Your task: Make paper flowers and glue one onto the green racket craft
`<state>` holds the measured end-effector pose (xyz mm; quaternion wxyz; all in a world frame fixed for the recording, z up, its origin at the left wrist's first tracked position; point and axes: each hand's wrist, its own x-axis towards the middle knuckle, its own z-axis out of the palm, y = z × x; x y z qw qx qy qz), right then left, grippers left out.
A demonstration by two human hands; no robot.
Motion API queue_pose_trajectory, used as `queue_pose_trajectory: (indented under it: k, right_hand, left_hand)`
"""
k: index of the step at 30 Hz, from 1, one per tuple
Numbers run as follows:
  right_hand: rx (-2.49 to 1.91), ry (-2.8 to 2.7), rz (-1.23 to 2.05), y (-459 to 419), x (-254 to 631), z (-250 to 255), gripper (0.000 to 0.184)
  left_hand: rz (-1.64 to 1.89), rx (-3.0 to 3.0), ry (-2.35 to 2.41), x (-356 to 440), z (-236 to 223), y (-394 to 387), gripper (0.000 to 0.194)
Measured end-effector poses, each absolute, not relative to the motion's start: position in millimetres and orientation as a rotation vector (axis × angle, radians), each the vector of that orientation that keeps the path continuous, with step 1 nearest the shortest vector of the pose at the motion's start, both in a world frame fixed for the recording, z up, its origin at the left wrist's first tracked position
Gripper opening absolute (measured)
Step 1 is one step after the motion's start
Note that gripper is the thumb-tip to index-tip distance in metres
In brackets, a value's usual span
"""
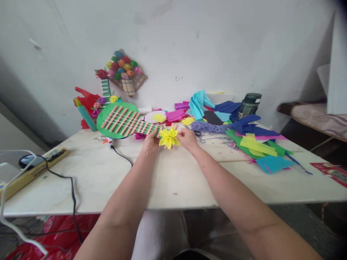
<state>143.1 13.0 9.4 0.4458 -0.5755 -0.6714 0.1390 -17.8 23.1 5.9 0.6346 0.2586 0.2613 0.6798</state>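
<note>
A green craft guitar (121,120) with pink sticks and white strings lies slanted above the table, its body to the left. My left hand (151,142) is closed around the guitar's neck. At the neck's end sits a yellow paper flower (169,137) with spread petals. My right hand (188,139) is closed in a pinch at the flower's right edge, apparently on a petal. Its fingertips are too small to make out fully. Just beyond the right hand lie scissors (198,133), partly hidden, and a bundle of purple yarn (210,126).
Coloured crepe paper (200,103) is heaped at the back, with more green and yellow sheets (258,146) at right. A dark bottle (249,104) stands behind. A glue gun (109,142) with a cord and a power strip (54,155) lie at left. A flower decoration (126,72) hangs on the wall.
</note>
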Motion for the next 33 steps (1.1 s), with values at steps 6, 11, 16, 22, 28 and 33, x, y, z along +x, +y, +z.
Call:
queue_pose_trajectory:
  k: [6, 11, 16, 22, 28, 33]
  right_hand:
    - [-1.328, -1.637, 0.309, 14.1, 140.6, 6.7, 0.011]
    - [-1.288, -1.616, 0.328, 15.4, 138.6, 5.9, 0.011]
    - [-1.259, -1.633, 0.249, 13.1, 136.6, 6.3, 0.012]
    - [-1.202, -1.652, 0.206, 11.5, 135.4, 6.2, 0.012]
    - [-1.175, -1.596, 0.3, 16.8, 136.9, 4.2, 0.011]
    - [-1.182, -1.535, 0.591, 17.5, 140.6, 7.7, 0.011]
  left_hand:
    - [1.561, 0.597, 0.598, -16.7, 5.2, 23.2, 0.027]
    - [1.566, 0.593, 0.623, -15.2, 6.8, 22.0, 0.026]
    - [1.568, 0.597, 0.641, -15.2, 4.9, 23.8, 0.03]
    - [1.555, 0.603, 0.652, -16.2, 2.8, 25.1, 0.024]
    - [1.543, 0.604, 0.655, -14.3, 2.8, 23.7, 0.013]
    - [1.567, 0.584, 0.639, -13.0, 2.6, 24.2, 0.022]
